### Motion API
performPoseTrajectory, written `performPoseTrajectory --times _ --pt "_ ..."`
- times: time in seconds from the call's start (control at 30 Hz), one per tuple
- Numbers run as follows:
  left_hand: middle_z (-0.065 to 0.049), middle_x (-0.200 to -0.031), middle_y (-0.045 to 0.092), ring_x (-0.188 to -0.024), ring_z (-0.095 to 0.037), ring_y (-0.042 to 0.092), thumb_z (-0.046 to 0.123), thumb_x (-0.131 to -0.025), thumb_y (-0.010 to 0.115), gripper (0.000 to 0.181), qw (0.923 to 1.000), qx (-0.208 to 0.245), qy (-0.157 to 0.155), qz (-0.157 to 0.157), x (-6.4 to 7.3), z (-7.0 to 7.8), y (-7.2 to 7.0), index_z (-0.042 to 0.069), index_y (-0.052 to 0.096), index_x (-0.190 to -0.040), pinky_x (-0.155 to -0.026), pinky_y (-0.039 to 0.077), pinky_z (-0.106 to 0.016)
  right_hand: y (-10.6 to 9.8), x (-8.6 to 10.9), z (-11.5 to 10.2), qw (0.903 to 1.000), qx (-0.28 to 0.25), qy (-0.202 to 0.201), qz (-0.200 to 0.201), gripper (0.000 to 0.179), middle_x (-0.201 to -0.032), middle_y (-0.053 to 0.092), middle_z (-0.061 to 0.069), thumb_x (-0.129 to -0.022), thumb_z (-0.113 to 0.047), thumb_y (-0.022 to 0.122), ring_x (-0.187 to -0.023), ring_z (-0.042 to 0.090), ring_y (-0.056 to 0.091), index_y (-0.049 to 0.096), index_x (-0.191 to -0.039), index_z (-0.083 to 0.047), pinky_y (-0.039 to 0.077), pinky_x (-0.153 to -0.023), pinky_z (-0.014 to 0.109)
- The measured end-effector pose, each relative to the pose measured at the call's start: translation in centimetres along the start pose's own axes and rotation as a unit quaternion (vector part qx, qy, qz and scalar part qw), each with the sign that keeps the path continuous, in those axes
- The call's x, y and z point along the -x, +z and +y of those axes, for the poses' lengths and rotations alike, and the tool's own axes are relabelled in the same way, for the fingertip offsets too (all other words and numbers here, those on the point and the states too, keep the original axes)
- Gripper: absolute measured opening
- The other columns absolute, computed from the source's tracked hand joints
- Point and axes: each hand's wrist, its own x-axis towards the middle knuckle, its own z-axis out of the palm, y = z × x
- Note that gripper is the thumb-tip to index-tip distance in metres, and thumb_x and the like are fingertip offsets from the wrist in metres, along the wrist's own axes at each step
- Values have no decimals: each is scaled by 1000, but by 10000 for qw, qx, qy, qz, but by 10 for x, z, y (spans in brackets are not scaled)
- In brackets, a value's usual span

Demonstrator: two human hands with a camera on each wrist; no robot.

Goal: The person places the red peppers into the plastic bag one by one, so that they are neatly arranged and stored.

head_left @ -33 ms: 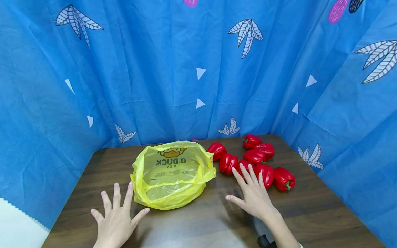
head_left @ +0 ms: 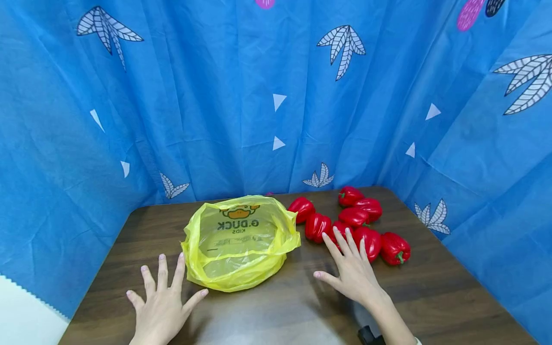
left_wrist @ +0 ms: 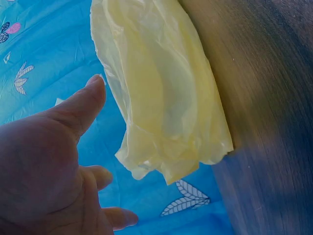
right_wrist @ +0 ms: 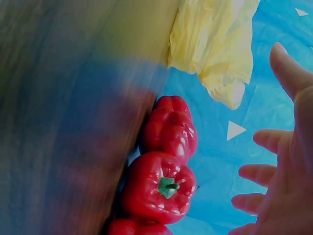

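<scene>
both hands out over a brown wood-grain table [head_left: 263,321], palms down, holding nothing.

left hand [head_left: 161,306]: fingers straight and fanned, thumb stretched toward a yellow plastic bag [head_left: 241,280]. index fingertip just beside the bag's left edge in the head view; contact there, cannot tell.

right hand [head_left: 353,275]: fingers likewise extended, somewhat spread, thumb pointing to the bag side. from the head view the fingertips overlap the nearer red bell peppers [head_left: 353,217]; right wrist view shows a gap between hand and peppers.

bag: on the table between the hands, toward the far edge, mouth gaping wide, duck print and mirrored lettering showing through on the far wall. its right edge sits beside the leftmost pepper.

peppers: eight counted, glossy, loosely clustered right of the bag, several touching, a few green stems visible.

surroundings: blue curtain [head_left: 207,105] with white leaf shapes and triangles behind and to both sides; small black object [head_left: 368,336] by the right wrist.
</scene>
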Motion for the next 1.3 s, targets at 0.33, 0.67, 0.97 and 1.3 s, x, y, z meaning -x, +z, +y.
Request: performPoseTrajectory --times 0.33,0.67,0.97,1.3 --pt "-24 -146 -9 -126 -54 -8 64 -79 45 92 9959 906 31 33 -14 4 -5 22 -5 -143 -80 9 -78 -11 0 9 9972 -583 -124 448 87 -148 18 2 -69 -65 57 -136 29 9 26 -140 -27 12 -99 65" --pt "-5 -146 -23 -133 -39 -9 50 -89 39 76 9478 3171 -307 -153 -37 3 5 26 -12 -140 -96 13 -65 -35 5 100 9482 -2421 1483 1426 71 -147 19 4 -78 -31 66 -132 30 18 30 -139 -28 25 -92 66" --pt "-7 -148 -17 -135 -35 -8 46 -92 34 69 9400 3396 -199 -253 -37 -3 18 27 -13 -140 -100 10 -62 -27 37 162 8979 -3172 3039 295 75 -147 4 21 -86 -46 50 -129 48 9 10 -144 -19 20 -90 69" --pt "-9 -148 -15 -135 -35 -5 40 -95 29 64 9438 3286 -119 -322 -37 1 24 22 -12 -141 -100 10 -61 -8 44 171 8732 -3671 3188 -343 74 -142 17 27 -87 -50 42 -122 45 26 10 -144 -14 35 -93 55"
